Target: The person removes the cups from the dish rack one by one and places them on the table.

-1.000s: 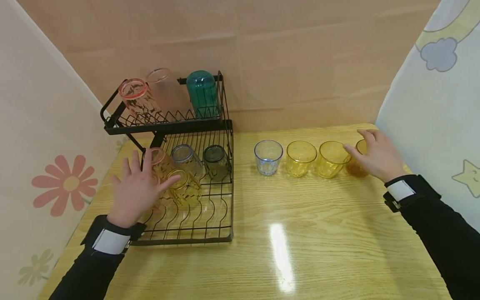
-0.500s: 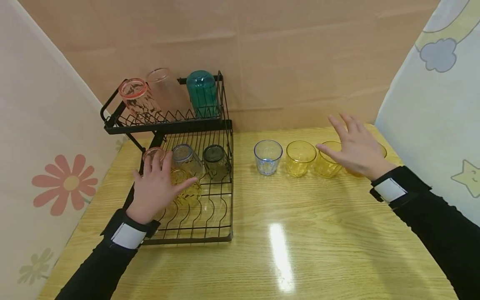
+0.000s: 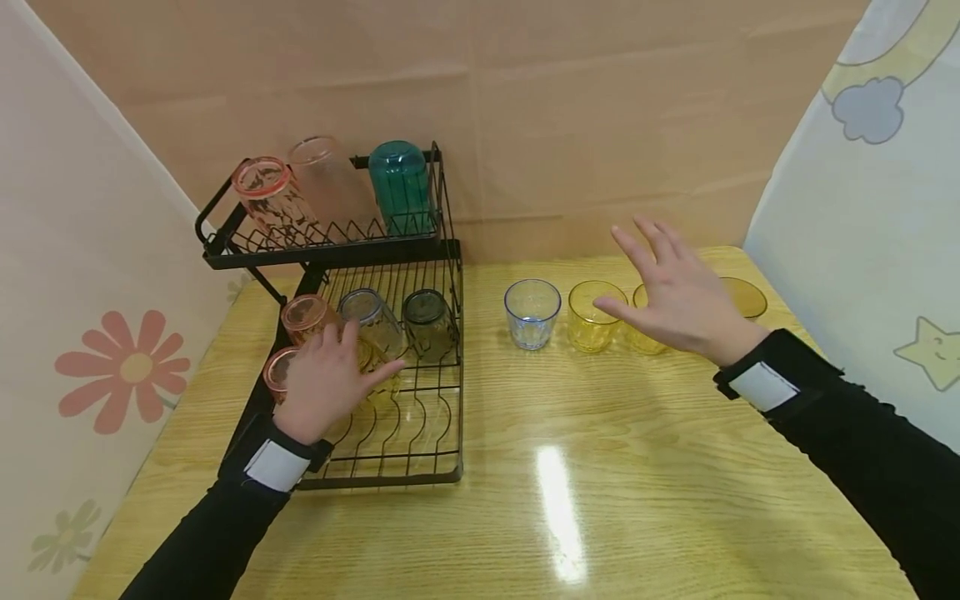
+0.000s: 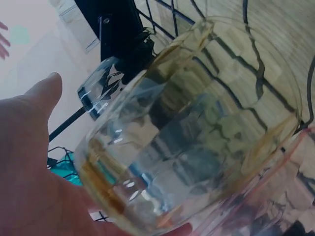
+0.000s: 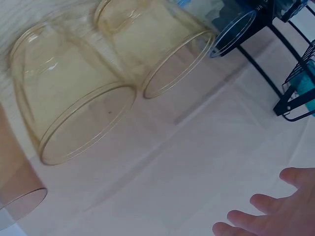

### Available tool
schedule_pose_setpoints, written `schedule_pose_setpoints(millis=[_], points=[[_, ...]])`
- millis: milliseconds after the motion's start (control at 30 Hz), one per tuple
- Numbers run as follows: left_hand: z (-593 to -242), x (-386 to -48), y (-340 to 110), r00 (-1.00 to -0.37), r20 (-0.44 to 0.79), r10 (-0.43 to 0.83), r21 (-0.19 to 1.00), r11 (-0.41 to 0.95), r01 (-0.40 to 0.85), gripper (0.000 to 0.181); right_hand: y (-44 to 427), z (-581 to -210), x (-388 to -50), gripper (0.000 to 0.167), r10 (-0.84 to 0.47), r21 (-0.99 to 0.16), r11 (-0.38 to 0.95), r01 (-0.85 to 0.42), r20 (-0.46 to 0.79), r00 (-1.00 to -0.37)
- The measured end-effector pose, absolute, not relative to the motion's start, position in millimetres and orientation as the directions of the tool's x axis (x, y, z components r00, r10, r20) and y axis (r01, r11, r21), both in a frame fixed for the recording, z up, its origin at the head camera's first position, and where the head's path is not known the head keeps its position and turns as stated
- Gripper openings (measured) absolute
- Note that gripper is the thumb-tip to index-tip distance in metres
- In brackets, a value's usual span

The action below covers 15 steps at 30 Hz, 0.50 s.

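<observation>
My left hand (image 3: 326,379) hovers at the lower tier of a black dish rack (image 3: 375,481), fingers spread over an upside-down yellow glass (image 4: 192,128). In the left wrist view the thumb stands apart from that glass; whether the other fingers touch it I cannot tell. On the right, my right hand (image 3: 678,296) is raised with spread fingers above a row of upright glasses, holding nothing. Below it are one yellow glass (image 3: 643,337), partly hidden, and an amber glass (image 3: 742,297). Another yellow glass (image 3: 588,321) and a blue-rimmed clear glass (image 3: 532,317) continue the row leftward.
Beside the left hand, the lower tier holds two pink glasses (image 3: 307,315), a bluish glass (image 3: 372,321) and a dark grey glass (image 3: 429,325). The upper tier bears a pink glass (image 3: 273,200), a tall pale glass (image 3: 330,183) and a teal glass (image 3: 401,187).
My left hand has moved right, from the pink glasses to the yellow glass in the rack. My right hand has come left from the amber glass, over the yellow ones.
</observation>
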<state>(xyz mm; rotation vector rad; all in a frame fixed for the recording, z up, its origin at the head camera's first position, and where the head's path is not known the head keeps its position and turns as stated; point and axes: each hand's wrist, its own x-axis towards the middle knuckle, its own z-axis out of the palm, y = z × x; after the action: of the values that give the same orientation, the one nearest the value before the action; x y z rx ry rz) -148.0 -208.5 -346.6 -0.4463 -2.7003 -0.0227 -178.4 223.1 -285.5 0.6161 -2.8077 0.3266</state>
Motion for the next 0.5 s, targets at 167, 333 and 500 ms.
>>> schedule_pose_setpoints(millis=[167, 333, 500], points=[[-350.0, -150.1, -204.6, -0.924, 0.28, 0.259, -0.027, 0.965, 0.263, 0.09, 208.9, -286.7, -173.3, 0.088, -0.397, -0.164, 0.88, -0.445, 0.26, -0.88], [-354.3, -153.9, -204.3, -0.917, 0.299, 0.265, -0.042, 0.963, 0.265, 0.076, 193.8, -291.5, -171.8, 0.089, -0.415, -0.19, 0.866, -0.463, 0.243, -0.877], [-356.9, -156.9, -205.4, -0.916, 0.299, 0.269, -0.03, 0.961, 0.273, 0.077, 177.7, -296.4, -172.0, 0.09, -0.438, -0.171, 0.861, -0.479, 0.23, -0.869]])
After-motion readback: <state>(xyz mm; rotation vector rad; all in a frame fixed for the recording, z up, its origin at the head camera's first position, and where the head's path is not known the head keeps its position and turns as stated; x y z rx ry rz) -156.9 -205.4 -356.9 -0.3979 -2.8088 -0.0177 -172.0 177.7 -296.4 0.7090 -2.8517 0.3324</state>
